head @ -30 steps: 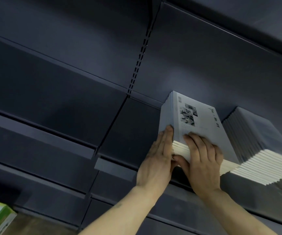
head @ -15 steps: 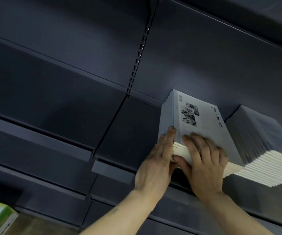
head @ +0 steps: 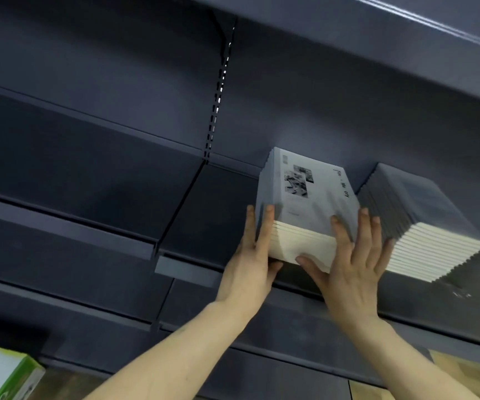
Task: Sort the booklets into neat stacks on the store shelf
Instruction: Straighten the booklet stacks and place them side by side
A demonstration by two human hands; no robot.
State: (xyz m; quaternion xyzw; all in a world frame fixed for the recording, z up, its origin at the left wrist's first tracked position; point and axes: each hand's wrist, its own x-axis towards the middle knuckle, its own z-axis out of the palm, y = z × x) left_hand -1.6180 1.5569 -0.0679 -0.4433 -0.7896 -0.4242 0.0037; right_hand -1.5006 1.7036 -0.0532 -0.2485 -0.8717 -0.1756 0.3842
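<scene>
Between the two hands, a stack of booklets sits on the dark shelf. Left hand presses its side with straight fingers; right hand is spread wide against the front. Uneven pushing could skew it into the neighbouring stack beyond the right hand. Cover lettering reads partly "Me".

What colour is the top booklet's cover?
Pale grey, with small black-and-white photos, on the top booklet; seen in the head view.

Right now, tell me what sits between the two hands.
Head view: the grey-covered booklet stack, left hand flat against its left side, right hand at its right front corner.
</scene>
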